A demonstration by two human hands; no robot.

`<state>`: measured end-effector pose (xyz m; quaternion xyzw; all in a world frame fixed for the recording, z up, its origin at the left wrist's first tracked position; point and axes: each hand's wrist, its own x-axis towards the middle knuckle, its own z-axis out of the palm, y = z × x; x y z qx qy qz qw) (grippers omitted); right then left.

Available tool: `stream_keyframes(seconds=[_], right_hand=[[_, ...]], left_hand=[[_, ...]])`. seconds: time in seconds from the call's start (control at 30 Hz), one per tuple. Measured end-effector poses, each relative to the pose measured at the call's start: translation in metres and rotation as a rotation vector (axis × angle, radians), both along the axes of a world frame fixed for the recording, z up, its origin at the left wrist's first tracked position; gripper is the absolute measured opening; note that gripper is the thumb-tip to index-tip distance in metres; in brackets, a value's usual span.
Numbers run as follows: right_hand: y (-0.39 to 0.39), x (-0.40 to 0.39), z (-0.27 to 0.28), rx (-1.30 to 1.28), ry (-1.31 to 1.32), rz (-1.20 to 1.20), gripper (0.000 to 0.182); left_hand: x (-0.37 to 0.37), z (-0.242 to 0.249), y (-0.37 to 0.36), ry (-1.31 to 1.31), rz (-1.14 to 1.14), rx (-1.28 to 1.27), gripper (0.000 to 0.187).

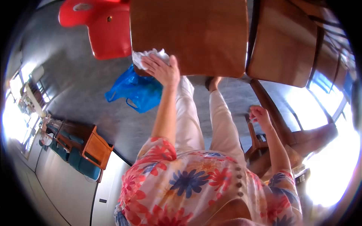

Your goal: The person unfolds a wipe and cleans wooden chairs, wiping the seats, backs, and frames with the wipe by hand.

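My left hand (163, 70) lies palm down over a crumpled white cloth (140, 58), pressing it on the near left corner of a brown wooden tabletop (192, 37). Its fingers point forward and left, with the thumb held apart on the right. The cloth sticks out past the fingertips and along the far side of the hand; the part beneath the palm is hidden. Off to the right, away from the tabletop, my right hand (260, 116) is raised with bent fingers curled into a loose fist. Nothing shows in it.
A blue plastic bag (137, 90) is below the tabletop's left corner. Beyond it stands a red plastic chair (109, 35). Another brown tabletop (284, 41) adjoins on the right, above a wooden chair (277, 113). A wooden-armed seat (96, 147) is at far left on the grey floor (71, 75).
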<state>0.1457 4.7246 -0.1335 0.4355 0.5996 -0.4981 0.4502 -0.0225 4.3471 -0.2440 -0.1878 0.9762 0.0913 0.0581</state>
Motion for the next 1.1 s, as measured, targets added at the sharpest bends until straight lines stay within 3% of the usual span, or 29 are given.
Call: stream_keyframes(seconds=[0.03, 0.07, 0.1, 0.13, 0.17, 0.23, 0.33, 0.5, 0.57, 0.63, 0.7, 0.77, 0.83, 0.93, 1.03, 1.07, 1.1], right_hand=[[0.000, -0.001, 0.000, -0.002, 0.001, -0.020, 0.016], [0.001, -0.001, 0.000, 0.000, 0.007, -0.030, 0.016], [0.001, 0.000, 0.001, 0.005, 0.009, -0.040, 0.016], [0.001, 0.001, 0.003, 0.011, 0.008, -0.049, 0.016], [0.001, 0.003, 0.005, 0.012, 0.005, -0.057, 0.016], [0.006, 0.008, 0.009, 0.020, 0.002, -0.073, 0.016], [0.011, 0.015, 0.014, 0.021, 0.023, -0.134, 0.016], [0.006, 0.031, 0.012, 0.023, 0.031, -0.172, 0.017], [0.000, 0.037, 0.012, -0.008, 0.052, -0.201, 0.017], [-0.002, 0.038, 0.011, -0.029, 0.046, -0.249, 0.018], [-0.007, 0.044, 0.001, -0.041, 0.042, -0.272, 0.018], [-0.011, 0.055, -0.007, -0.034, 0.029, -0.262, 0.018], [-0.016, 0.057, -0.013, -0.039, 0.010, -0.265, 0.019], [-0.025, 0.057, -0.016, -0.032, -0.015, -0.242, 0.019], [-0.024, 0.058, -0.016, -0.027, -0.013, -0.210, 0.019], [-0.022, 0.057, -0.014, -0.023, -0.007, -0.212, 0.019], [-0.022, 0.058, -0.013, -0.019, 0.000, -0.216, 0.020]], left_hand=[[0.007, 0.004, 0.027, -0.068, 0.037, 0.057, 0.085], [0.021, 0.003, 0.057, -0.135, -0.069, 0.079, 0.084], [0.024, 0.025, 0.092, -0.222, -0.234, 0.196, 0.083], [0.046, 0.015, 0.123, -0.017, -0.457, 0.343, 0.083], [0.045, 0.020, 0.153, -0.087, -0.659, 0.408, 0.086], [0.033, 0.025, 0.196, -0.204, -0.890, 0.365, 0.082], [0.022, 0.028, 0.180, -0.137, -1.084, 0.314, 0.076], [-0.001, 0.018, 0.082, -0.253, -1.423, 0.173, 0.072], [-0.039, 0.048, 0.044, -0.348, -1.333, 0.084, 0.078], [-0.068, 0.053, 0.012, -0.284, -1.034, -0.175, 0.081], [-0.092, 0.020, -0.043, -0.133, -0.626, -0.268, 0.082], [-0.118, 0.008, -0.058, -0.063, -0.298, -0.091, 0.085], [-0.143, 0.002, -0.027, -0.104, -0.053, -0.110, 0.089], [-0.150, -0.015, 0.043, 0.106, -0.526, -0.024, 0.090], [-0.180, -0.018, 0.136, 0.201, -0.811, -0.036, 0.085], [-0.186, -0.014, 0.165, 0.327, -0.923, 0.143, 0.075], [-0.188, 0.015, 0.187, 0.137, -0.990, 0.136, 0.076]])
